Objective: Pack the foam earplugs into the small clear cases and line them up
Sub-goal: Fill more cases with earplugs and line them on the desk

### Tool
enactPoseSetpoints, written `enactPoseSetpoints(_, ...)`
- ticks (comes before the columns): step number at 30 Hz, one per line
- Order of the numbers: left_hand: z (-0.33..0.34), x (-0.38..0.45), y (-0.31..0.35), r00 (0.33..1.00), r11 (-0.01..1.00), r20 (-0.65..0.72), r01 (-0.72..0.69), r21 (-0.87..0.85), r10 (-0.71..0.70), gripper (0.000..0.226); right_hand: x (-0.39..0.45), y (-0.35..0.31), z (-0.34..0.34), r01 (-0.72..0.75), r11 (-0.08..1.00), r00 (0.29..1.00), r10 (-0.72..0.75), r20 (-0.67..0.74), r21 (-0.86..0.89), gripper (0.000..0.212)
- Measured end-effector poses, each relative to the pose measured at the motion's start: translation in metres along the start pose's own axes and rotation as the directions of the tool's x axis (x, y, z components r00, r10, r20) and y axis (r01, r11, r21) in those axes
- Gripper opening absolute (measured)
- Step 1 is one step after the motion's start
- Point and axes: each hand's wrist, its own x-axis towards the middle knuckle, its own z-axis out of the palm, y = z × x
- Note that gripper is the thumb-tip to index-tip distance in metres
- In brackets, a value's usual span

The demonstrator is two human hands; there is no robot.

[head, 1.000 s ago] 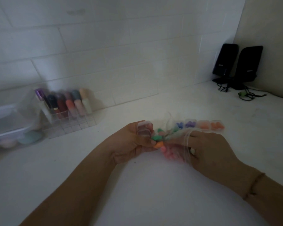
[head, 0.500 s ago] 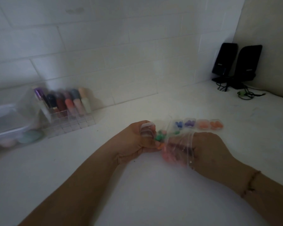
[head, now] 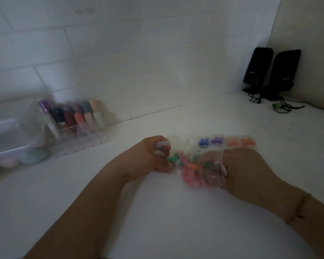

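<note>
My left hand (head: pixel 150 156) grips a small clear case (head: pixel 162 146) and its fingertips pinch a green earplug (head: pixel 172 158). My right hand (head: pixel 245 171) holds a clear plastic bag (head: pixel 200 171) of loose pink, orange and green earplugs, its mouth turned toward my left hand. Behind the bag, on the white counter, stands a row of filled cases: one with blue plugs (head: pixel 203 143), one with purple plugs (head: pixel 217 141) and two with orange plugs (head: pixel 239 142). The picture is dim and blurred, so I cannot tell whether the held case is open.
A clear organiser with several lipstick tubes (head: pixel 73 120) stands by the tiled wall at the left. Beside it is a clear plastic box (head: pixel 6 143) with pastel sponges. Two black speakers (head: pixel 271 71) and their cables (head: pixel 281 107) occupy the far right corner.
The bag in my right hand has dropped lower and tipped toward my left hand. My left hand stays in place, still gripping the case.
</note>
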Motion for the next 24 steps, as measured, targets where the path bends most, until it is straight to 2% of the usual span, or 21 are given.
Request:
enactPoseSetpoints(1, -0.003, -0.001, 0.001, 1.0, 0.996, -0.002, -0.006, 0.086, 0.006, 0.037, -0.002, 0.002, -0.005, -0.022, 0.999, 1.0, 0.023, -0.014, 0.029, 0.02)
enactPoseSetpoints(3, -0.008, -0.003, 0.002, 1.0, 0.982, -0.016, -0.018, 0.186, 0.021, 0.031, -0.008, 0.007, -0.017, -0.082, 0.994, 0.996, 0.079, 0.045, 0.077, 0.032)
enactPoseSetpoints(6, -0.016, -0.004, 0.007, 0.993, 0.964, -0.099, -0.042, 0.263, 0.07, 0.032, -0.013, 0.016, -0.034, -0.029, 0.987, 0.992, 0.01, 0.126, 0.156, 0.018)
enactPoseSetpoints(8, -0.019, -0.006, 0.012, 0.964, 0.957, -0.235, -0.053, 0.284, 0.123, 0.041, -0.014, 0.022, -0.043, -0.026, 0.956, 0.997, 0.005, 0.074, 0.293, 0.021)
enactPoseSetpoints(10, -0.016, -0.007, 0.017, 0.94, 0.978, -0.295, -0.13, 0.161, 0.173, 0.039, -0.014, 0.023, -0.049, -0.047, 0.886, 0.997, 0.068, -0.029, 0.461, 0.024)
enactPoseSetpoints(11, -0.013, -0.007, 0.02, 0.95, 0.985, -0.258, -0.173, 0.027, 0.174, 0.038, -0.014, 0.021, -0.052, -0.046, 0.816, 0.991, 0.109, -0.074, 0.576, 0.022)
enactPoseSetpoints(12, -0.009, -0.008, 0.022, 0.97, 0.972, -0.181, -0.19, -0.137, 0.164, 0.043, -0.014, 0.017, -0.054, -0.023, 0.744, 0.983, 0.137, -0.119, 0.668, 0.018)
enactPoseSetpoints(14, 0.002, -0.008, 0.026, 0.981, 0.883, 0.022, -0.163, -0.441, 0.192, 0.055, -0.014, 0.006, -0.053, 0.05, 0.659, 0.964, 0.164, -0.209, 0.75, 0.019)
enactPoseSetpoints(16, 0.014, -0.009, 0.026, 0.96, 0.804, 0.146, -0.11, -0.584, 0.238, 0.055, -0.014, -0.008, -0.047, 0.093, 0.648, 0.939, 0.195, -0.282, 0.756, 0.016)
enactPoseSetpoints(18, 0.024, -0.009, 0.024, 0.947, 0.782, 0.194, -0.084, -0.617, 0.255, 0.053, -0.014, -0.023, -0.042, 0.102, 0.682, 0.917, 0.218, -0.335, 0.724, 0.017)
enactPoseSetpoints(20, 0.032, -0.009, 0.022, 0.944, 0.791, 0.203, -0.089, -0.605, 0.262, 0.053, -0.014, -0.034, -0.037, 0.101, 0.782, 0.912, 0.174, -0.371, 0.615, 0.013)
enactPoseSetpoints(22, 0.039, -0.009, 0.021, 0.939, 0.818, 0.21, -0.113, -0.565, 0.274, 0.056, -0.013, -0.04, -0.032, 0.085, 0.9, 0.916, 0.099, -0.39, 0.427, 0.009)
enactPoseSetpoints(24, 0.045, -0.009, 0.02, 0.936, 0.842, 0.218, -0.126, -0.524, 0.275, 0.059, -0.011, -0.044, -0.026, 0.038, 0.918, 0.912, 0.13, -0.389, 0.394, 0.011)
